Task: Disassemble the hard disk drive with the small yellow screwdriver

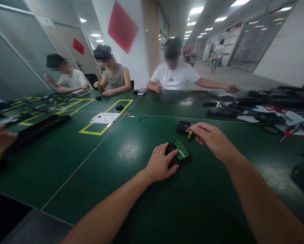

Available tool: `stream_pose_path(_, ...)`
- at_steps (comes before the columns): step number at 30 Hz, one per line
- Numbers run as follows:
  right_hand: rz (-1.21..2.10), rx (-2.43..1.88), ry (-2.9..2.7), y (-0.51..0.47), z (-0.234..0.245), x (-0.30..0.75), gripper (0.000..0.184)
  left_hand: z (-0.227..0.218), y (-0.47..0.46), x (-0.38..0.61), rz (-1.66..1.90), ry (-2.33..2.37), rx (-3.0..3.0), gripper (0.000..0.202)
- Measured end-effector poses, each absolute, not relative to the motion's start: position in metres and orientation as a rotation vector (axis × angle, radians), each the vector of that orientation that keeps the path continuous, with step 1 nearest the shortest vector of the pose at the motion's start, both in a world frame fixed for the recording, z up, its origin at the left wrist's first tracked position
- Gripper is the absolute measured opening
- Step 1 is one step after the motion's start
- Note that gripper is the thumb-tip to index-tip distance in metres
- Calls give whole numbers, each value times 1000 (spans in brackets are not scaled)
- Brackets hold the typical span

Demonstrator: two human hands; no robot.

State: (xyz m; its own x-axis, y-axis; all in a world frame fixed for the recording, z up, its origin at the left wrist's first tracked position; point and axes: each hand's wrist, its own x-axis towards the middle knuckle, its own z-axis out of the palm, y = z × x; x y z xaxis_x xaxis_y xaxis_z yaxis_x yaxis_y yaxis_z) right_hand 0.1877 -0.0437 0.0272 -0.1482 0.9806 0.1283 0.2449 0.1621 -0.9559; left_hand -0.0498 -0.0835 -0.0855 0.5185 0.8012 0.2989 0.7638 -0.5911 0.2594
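A hard drive (182, 153) lies on the green table with its green circuit board facing up. My left hand (160, 162) grips it from the left, fingers over the dark part and thumb along the near side. In my right hand (209, 138) is a small screwdriver (191, 135) with a yellow and black handle, pinched between thumb and fingers. Its thin shaft points down at the board's far right part; whether the tip touches a screw is too small to tell. Just beyond sits a second hard drive (183, 126), partly behind the right hand.
Yellow tape and a white paper (104, 118) mark the table (111, 176) ahead left. A long black bar (43, 128) lies left, near another person's hand (0, 140). Cables and tools, including a red-handled screwdriver (288, 134), crowd the right. Several co-workers sit across.
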Motion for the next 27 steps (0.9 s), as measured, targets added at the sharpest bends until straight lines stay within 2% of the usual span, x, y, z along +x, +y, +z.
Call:
stream_pose_path(8,1288,-1164,-1417,-47,28,181,20,-86,-84,-49,601,1373,2666,67)
stream_pose_path(20,1571,-974,-1207,-47,28,182,26,-87,-84,-49,599,1377,2660,67)
stream_pose_path(24,1554,-932,-1284,-48,28,183,32,-87,-83,-50,593,1372,2674,67)
stream_pose_path(27,1399,-1014,-1427,-47,27,184,32,-87,-83,-50,592,1373,2669,67)
